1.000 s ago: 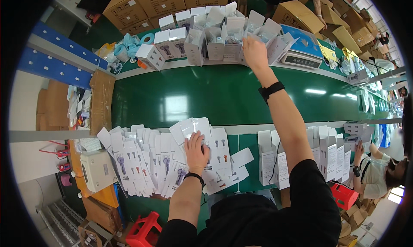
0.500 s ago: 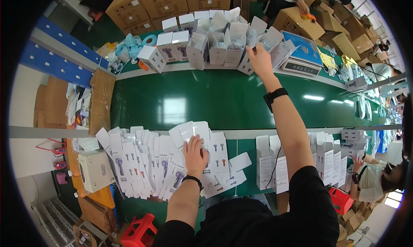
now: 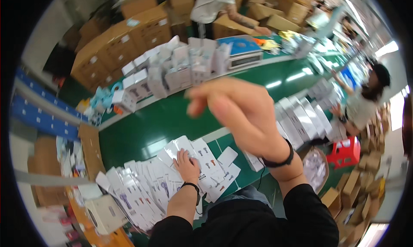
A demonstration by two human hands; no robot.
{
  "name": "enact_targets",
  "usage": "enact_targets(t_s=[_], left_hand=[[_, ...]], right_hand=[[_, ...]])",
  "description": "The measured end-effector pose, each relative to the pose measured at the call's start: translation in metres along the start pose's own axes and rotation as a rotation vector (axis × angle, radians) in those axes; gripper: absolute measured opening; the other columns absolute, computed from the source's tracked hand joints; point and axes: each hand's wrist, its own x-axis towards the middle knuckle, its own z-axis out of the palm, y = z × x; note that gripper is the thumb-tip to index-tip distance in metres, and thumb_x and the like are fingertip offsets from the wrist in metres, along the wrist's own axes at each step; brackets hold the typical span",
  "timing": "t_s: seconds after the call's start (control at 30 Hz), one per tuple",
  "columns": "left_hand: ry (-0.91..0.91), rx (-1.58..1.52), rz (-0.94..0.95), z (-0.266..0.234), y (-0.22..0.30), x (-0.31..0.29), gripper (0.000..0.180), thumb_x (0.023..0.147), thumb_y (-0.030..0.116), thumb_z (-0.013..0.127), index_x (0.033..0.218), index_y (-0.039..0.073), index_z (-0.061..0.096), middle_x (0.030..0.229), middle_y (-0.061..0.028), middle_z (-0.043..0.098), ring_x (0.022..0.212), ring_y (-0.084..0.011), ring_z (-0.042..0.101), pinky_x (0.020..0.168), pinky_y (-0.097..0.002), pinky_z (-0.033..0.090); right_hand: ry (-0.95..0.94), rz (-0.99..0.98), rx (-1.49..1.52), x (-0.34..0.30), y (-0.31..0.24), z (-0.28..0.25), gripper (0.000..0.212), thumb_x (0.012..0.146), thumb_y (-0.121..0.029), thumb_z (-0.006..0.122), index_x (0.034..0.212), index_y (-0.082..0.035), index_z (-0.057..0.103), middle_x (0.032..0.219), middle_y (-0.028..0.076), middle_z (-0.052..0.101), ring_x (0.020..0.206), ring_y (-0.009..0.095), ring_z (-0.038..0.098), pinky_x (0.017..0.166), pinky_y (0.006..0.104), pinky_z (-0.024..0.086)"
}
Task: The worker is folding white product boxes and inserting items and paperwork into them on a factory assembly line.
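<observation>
Left hand (image 3: 187, 165): palm down, fingers spread flat on the fanned flat cartons (image 3: 172, 178); pressing on them, not gripping. Black band on the wrist.

Right hand (image 3: 234, 109): raised close to the camera, blurred, fingers loosely open and apart, holding nothing that can be made out. Black wristband (image 3: 279, 159) at the wrist; black sleeve below.

Flat cartons: white, unfolded, each printed with a small purple or dark handheld item; overlapped in a fan along the near edge of the green table (image 3: 159, 122), under and to either side of the left hand. A few lie loose to the right of the fan.

Boxes (image 3: 176, 70): white, assembled, stacked in a loose heap on the far side of the table, well apart from both hands.

More white boxes (image 3: 301, 118): standing in rows at the right, partly hidden behind the right hand.

Scale (image 3: 243, 53): blue top, grey body, just right of the far heap.

Brown cartons (image 3: 129, 32): large, stacked behind the far heap and across the background.

Red stool (image 3: 344, 152): on the floor at right.

Person in pale top (image 3: 365, 105): at right, working at the white box rows.

Second person (image 3: 215, 6): far side, light shirt, arm stretched over a brown carton.
</observation>
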Motion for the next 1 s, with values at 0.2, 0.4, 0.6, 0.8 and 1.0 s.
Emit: enact_targets(t_s=[0.2, 0.4, 0.6, 0.8, 1.0], left_hand=[[0.073, -0.001, 0.111, 0.014, -0.027, -0.005, 0.040, 0.096, 0.024, 0.063, 0.133, 0.009, 0.060, 0.149, -0.0107, 0.055, 0.146, -0.0326, 0.044, 0.123, -0.0634, 0.026], [0.000, 0.169, 0.183, 0.014, -0.012, 0.005, 0.037, 0.096, 0.025, 0.063, 0.129, 0.006, 0.063, 0.151, -0.0155, 0.052, 0.147, -0.0358, 0.042, 0.120, -0.0664, 0.027], [-0.278, 0.213, 0.554, -0.020, -0.006, -0.040, 0.050, 0.094, 0.033, 0.067, 0.136, 0.006, 0.061, 0.158, -0.0189, 0.046, 0.152, -0.0391, 0.036, 0.122, -0.0685, 0.021], [-0.478, 0.240, 0.554, -0.042, 0.007, -0.129, 0.091, 0.085, 0.051, 0.076, 0.156, 0.004, 0.044, 0.169, -0.0218, 0.029, 0.157, -0.0400, 0.026, 0.122, -0.0686, 0.019], [-0.448, 0.365, 0.616, -0.038, 0.012, -0.155, 0.097, 0.083, 0.053, 0.078, 0.157, 0.004, 0.041, 0.168, -0.0221, 0.030, 0.156, -0.0398, 0.028, 0.122, -0.0684, 0.021]], right_hand=[[0.266, -0.268, 0.342, -0.077, -0.165, 0.053, 0.043, 0.104, -0.026, 0.063, 0.097, 0.016, 0.069, 0.076, 0.021, 0.072, 0.065, 0.025, 0.069, 0.066, 0.0340, 0.055], [-0.022, -0.210, 0.061, -0.092, -0.245, 0.068, 0.035, 0.103, -0.022, 0.061, 0.106, 0.012, 0.070, 0.091, 0.021, 0.072, 0.078, 0.028, 0.070, 0.070, 0.0381, 0.057], [-0.510, -0.138, -0.239, -0.123, -0.324, 0.045, 0.030, 0.102, -0.018, 0.059, 0.115, 0.006, 0.070, 0.109, 0.020, 0.073, 0.093, 0.032, 0.072, 0.076, 0.0431, 0.058], [-0.670, -0.117, -0.348, -0.108, -0.338, 0.043, 0.026, 0.099, -0.015, 0.060, 0.115, 0.002, 0.072, 0.113, 0.019, 0.075, 0.090, 0.034, 0.071, 0.071, 0.0451, 0.056], [-0.175, -0.221, -0.179, -0.185, -0.332, -0.017, 0.025, 0.088, -0.023, 0.079, 0.113, -0.016, 0.079, 0.099, 0.014, 0.077, 0.068, 0.032, 0.070, 0.051, 0.0395, 0.052]])
